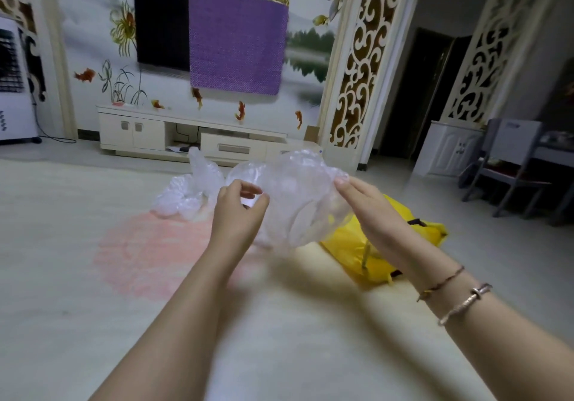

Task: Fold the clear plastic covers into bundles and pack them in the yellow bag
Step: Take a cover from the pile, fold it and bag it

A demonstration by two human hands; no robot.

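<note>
A clear plastic cover (295,195) is held up in the air in front of me, crumpled and see-through. My left hand (239,211) pinches its left edge with thumb and fingers. My right hand (366,205) grips its upper right edge. A pile of more clear plastic covers (186,192) lies on the floor behind my left hand. The yellow bag (357,251) lies on the floor below my right hand, partly hidden by my right forearm and by the held cover.
The floor is pale, with a pink round patch (155,254) under the pile. A white TV cabinet (192,133) stands along the far wall. A grey chair (509,167) and a table are at the right.
</note>
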